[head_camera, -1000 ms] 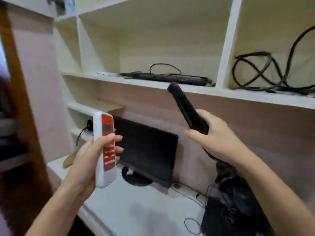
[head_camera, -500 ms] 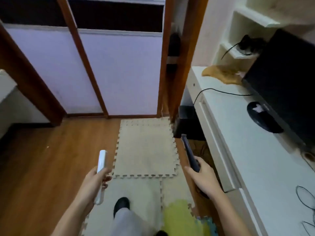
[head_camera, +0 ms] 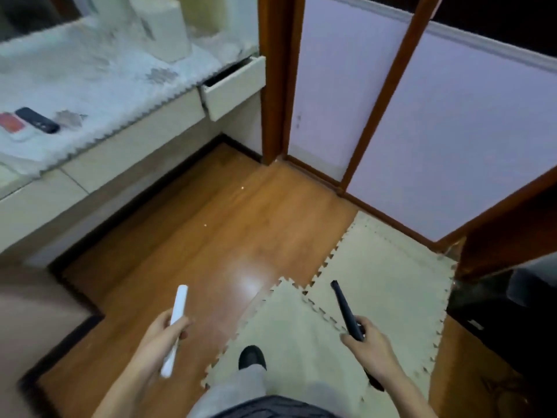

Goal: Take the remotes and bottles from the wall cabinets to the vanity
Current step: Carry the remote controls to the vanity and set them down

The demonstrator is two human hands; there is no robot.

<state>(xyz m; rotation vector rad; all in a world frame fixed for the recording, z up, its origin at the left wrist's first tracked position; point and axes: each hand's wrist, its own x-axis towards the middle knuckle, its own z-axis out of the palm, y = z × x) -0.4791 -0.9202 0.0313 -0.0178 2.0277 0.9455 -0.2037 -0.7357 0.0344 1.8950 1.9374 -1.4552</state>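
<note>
The left hand [head_camera: 156,342] grasps a white remote [head_camera: 177,319], the right hand [head_camera: 372,346] grasps a black remote [head_camera: 343,306], both low over the floor [head_camera: 196,236]; far left on the desk [head_camera: 105,82] lie a dark remote [head_camera: 37,120] and a red-faced remote [head_camera: 12,125], side by side

Red-faced remote [head_camera: 12,125] is cropped by the frame's left edge.

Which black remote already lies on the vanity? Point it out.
The black remote on the vanity, beside the red-faced remote; the other black remote is gripped in the right hand.
</note>
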